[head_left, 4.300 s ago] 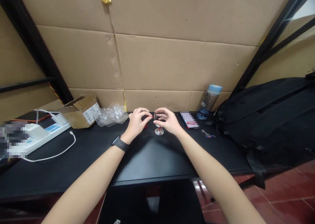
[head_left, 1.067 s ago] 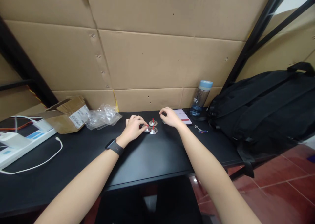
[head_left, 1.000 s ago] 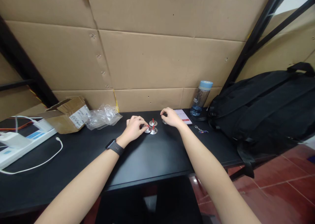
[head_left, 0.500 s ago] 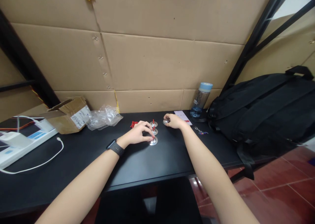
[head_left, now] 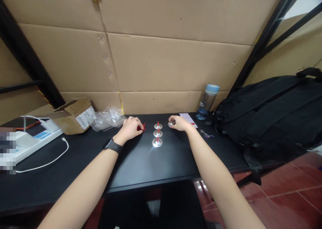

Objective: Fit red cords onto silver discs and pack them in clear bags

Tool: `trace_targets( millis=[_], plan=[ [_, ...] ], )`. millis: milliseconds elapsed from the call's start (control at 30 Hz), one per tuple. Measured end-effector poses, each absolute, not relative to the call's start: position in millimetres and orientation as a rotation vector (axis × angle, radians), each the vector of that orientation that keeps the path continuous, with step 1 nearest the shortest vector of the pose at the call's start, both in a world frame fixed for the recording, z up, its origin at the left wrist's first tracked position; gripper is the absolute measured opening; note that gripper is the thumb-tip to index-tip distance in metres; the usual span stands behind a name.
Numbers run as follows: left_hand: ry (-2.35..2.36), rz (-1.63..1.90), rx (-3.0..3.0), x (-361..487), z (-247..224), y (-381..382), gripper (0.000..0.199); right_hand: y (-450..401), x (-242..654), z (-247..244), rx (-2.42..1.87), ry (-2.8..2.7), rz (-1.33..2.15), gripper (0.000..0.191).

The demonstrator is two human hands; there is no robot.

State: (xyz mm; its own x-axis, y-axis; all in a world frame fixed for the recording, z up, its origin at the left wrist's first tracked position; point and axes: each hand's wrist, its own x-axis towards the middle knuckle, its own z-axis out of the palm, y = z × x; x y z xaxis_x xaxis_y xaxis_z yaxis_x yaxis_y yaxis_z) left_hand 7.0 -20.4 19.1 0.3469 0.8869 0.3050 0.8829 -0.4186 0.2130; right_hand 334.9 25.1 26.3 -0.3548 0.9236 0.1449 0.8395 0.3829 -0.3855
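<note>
Three shiny metal discs, a far one, a middle one and a near one, stand in a line on the black table, each with a small red upright piece at its centre. To the left of them, my left hand, wearing a black watch, has its thumb and fingers closed at a small bunch of red strips, partly hidden. Right of the row, my right hand has curled fingers closed on more metal discs at the table; their number is hidden.
Behind stands a cardboard wall. An open cardboard box, clear plastic wrap and a white power strip with cables lie left. On the right are a card, a keyring, a water bottle and a black backpack.
My left hand has left the nearest disc and moved left to the red strips, uncovering the row of discs. My right hand stays at its metal discs. The view has shifted slightly.
</note>
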Motion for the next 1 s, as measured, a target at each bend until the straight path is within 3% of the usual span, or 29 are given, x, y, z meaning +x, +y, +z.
trace_targets(
  millis=[400, 633, 733, 900, 1000],
  plan=[
    [1.659, 0.599, 2.601, 17.7, 22.9, -29.5, 0.011, 17.4, 326.1, 33.9, -1.41, -2.33, 0.263, 0.035],
    [1.141, 0.564, 2.611, 41.7, 38.5, -52.2, 0.026, 1.9, 302.1, 41.0, -0.977, -2.471, 0.334, 0.037],
    [1.064, 0.581, 2.632, 54.5, 32.5, -56.0, 0.021, -1.7, 293.5, 39.4, -0.948, -2.55, 0.357, 0.04],
    [1.183, 0.654, 2.659, 57.5, 26.3, -51.3, 0.022, 0.2, 290.8, 33.3, -1.032, -2.53, 0.348, 0.04],
    [1.554, 0.695, 2.638, 36.7, 32.9, -43.9, 0.02, 1.2, 291.0, 33.2, -1.053, -2.52, 0.371, 0.044]
  ],
)
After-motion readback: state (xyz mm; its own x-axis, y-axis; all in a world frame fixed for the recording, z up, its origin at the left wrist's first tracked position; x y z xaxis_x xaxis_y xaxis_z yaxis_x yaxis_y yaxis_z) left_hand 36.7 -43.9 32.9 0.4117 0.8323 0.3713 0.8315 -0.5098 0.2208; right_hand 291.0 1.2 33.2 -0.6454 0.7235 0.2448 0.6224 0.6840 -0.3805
